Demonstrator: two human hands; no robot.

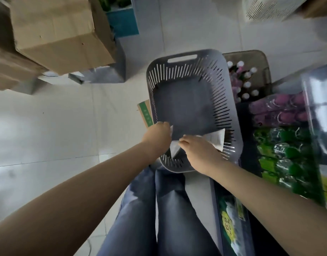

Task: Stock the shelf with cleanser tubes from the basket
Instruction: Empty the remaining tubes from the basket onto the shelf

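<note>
1. Head view: both hands reach into the grey basket on the floor.
2. Left hand fingers curl round a white cleanser tube just beneath them.
3. Right hand fingers clamp on a second tube beyond the knuckles, likely gathering the last ones for shelving.

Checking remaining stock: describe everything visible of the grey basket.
The grey basket looks like plastic: rectangular, rounded corners, slotted walls, a cut-out handle at the far end. It stands upright before the person's legs, next to shelved bottles. Its flat bottom is mostly bare; a few white tubes lie at the near end, where the left hand and right hand reach in.
</note>
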